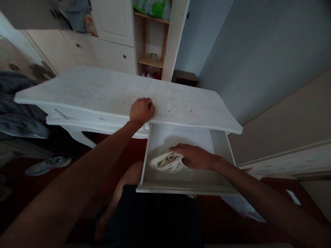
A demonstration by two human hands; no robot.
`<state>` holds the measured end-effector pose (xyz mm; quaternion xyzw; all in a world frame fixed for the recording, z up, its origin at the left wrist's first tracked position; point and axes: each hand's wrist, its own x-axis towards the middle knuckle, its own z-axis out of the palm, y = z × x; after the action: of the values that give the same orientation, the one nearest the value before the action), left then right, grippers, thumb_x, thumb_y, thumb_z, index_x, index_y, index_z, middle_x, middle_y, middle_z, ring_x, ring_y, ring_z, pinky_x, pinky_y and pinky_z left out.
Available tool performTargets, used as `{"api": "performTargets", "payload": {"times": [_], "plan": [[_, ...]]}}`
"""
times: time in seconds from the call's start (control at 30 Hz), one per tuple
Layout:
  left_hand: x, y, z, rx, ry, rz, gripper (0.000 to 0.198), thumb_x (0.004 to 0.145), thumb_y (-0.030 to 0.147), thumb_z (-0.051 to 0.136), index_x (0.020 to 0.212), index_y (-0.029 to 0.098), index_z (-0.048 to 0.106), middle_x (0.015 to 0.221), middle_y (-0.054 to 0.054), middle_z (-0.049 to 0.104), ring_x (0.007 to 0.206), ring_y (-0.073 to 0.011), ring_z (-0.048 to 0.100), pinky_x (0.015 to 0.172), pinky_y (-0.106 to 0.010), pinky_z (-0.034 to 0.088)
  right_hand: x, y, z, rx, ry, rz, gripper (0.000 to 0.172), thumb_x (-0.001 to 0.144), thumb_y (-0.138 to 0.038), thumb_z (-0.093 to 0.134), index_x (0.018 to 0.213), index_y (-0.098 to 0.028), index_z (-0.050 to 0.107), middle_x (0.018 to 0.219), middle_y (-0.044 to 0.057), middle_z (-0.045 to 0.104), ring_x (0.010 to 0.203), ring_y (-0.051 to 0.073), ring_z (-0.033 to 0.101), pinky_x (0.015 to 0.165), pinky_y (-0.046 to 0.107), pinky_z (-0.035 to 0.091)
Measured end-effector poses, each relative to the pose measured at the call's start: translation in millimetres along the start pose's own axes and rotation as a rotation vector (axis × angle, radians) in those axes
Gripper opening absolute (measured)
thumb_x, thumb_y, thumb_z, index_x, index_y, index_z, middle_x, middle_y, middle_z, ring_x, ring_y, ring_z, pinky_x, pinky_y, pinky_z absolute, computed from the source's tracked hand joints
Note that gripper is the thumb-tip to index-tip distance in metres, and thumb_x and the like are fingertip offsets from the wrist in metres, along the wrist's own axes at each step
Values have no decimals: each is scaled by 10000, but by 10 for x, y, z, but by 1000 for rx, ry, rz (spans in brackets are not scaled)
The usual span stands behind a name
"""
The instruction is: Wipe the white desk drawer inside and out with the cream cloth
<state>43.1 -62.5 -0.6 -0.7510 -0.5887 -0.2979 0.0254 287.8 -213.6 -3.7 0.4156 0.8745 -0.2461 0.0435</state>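
Note:
A white drawer [188,184] stands pulled out from a white table [111,86] with a worn, stained top. Inside the drawer, my right hand [195,156] grips a crumpled off-white cloth [168,162] with brownish stains. The cloth is bunched at my fingertips, over the drawer's left part. My left hand [142,110] is closed in a fist and rests on the tabletop near its front edge, just left of the drawer. Nothing shows in that fist.
Behind the table is a white cabinet [111,20] with an open door [178,38] and bags on its shelves. A grey shoe [48,165] lies on the red floor at left, below dark cloth [20,106]. A plastic bag [241,206] lies right of the drawer.

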Motion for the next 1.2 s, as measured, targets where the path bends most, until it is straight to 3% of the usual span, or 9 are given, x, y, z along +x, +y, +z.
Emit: {"api": "performTargets", "payload": {"times": [0.1,0.17,0.23,0.3,0.4,0.5,0.73,1.0,1.2], "plan": [[-3,0,2,5,9,-2,264,881,234,474,930,170,725,963,-152,741,911,-288,660,813,-410,499,30,164,54,254,267,82,662,857,-146,551,1511,-151,446,1453,165,574,1314,277,560,1132,476,419],[-7,4,1,10,8,-5,262,882,237,477,928,174,727,961,-147,742,911,-284,660,812,-407,501,100,205,95,435,407,86,651,871,-209,555,1508,-172,428,1411,127,611,1278,261,584,1129,471,423],[-12,11,-4,7,3,-14,265,882,236,477,938,172,728,970,-150,742,922,-284,662,822,-408,506,201,165,114,541,493,55,685,865,-222,555,1531,-206,393,1412,95,612,1269,244,587,1122,448,429],[-15,15,-11,0,0,-20,270,881,233,477,951,168,730,983,-157,743,939,-287,665,840,-411,510,319,44,107,494,518,16,742,861,-215,558,1571,-219,343,1481,101,557,1328,252,537,1137,445,406],[-5,3,-15,-14,-3,-24,272,870,232,484,949,173,738,990,-158,751,942,-293,674,852,-415,516,477,-231,80,233,393,-2,790,891,-231,564,1620,-217,261,1442,144,552,1280,284,535,1094,471,430],[27,-23,-11,-56,-5,-61,263,857,244,500,928,194,749,967,-140,767,907,-292,686,822,-406,524,527,-502,90,-18,181,-13,783,910,-255,579,1626,-266,262,1302,148,576,1119,281,574,937,442,513],[43,-12,-27,-84,-24,-87,262,857,238,493,914,193,745,991,-140,771,910,-286,690,811,-390,520,197,-783,231,-257,-62,-289,648,958,-281,544,1576,-356,364,1216,123,585,1050,268,568,800,376,517],[10,2,-30,-46,-14,-56,274,863,237,472,927,178,732,1000,-161,760,919,-302,683,806,-414,515,37,-753,186,-371,-62,-291,634,948,-250,558,1554,-356,401,1223,128,601,1039,275,573,799,388,507],[19,9,-46,-24,-3,-50,258,859,245,471,897,194,721,972,-154,757,919,-314,688,790,-414,513,-185,-352,198,-410,-138,-102,608,901,-218,596,1494,-308,502,1230,147,613,1066,292,595,801,399,537]]}}
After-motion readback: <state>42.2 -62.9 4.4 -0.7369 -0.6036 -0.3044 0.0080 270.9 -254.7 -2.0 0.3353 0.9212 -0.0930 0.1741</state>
